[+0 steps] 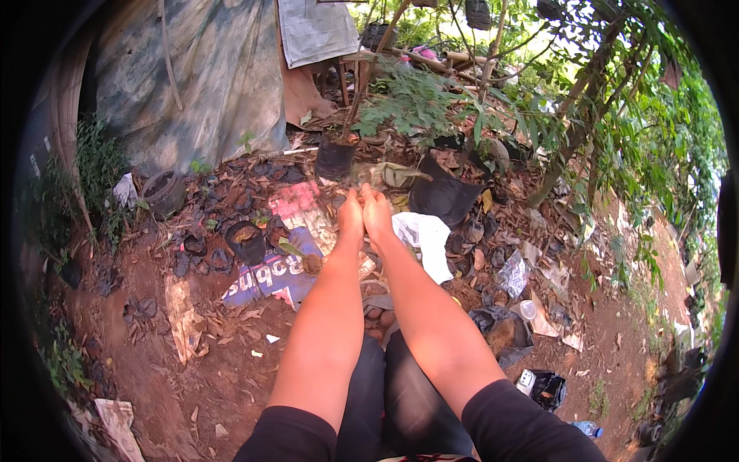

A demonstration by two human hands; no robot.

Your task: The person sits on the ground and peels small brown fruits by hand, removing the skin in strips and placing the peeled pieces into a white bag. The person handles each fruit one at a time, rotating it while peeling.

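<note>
My left hand [350, 220] and my right hand [377, 215] are held together at the ends of outstretched arms, fingertips pointing away from me. What lies between the fingers is blurred and hidden. Just beyond the fingertips is a crumpled dull-green sheet or leaf [398, 174]. To their right, a white plastic bag [430, 245] rests on the litter, near a large black planting bag [444, 193]. Left of my forearm, a small seedling with a brown root ball [312, 264] lies on a blue and red printed banner sheet [268, 277], which bears writing.
A black planting bag [335, 159] holds a thin stem. Left are a small black planting bag [245, 241] and a round pot [163, 193]. A tarpaulin [190, 86] hangs behind. Right are a clear plastic cup [527, 310], an open black bag of fibre [503, 335] and trees [577, 127].
</note>
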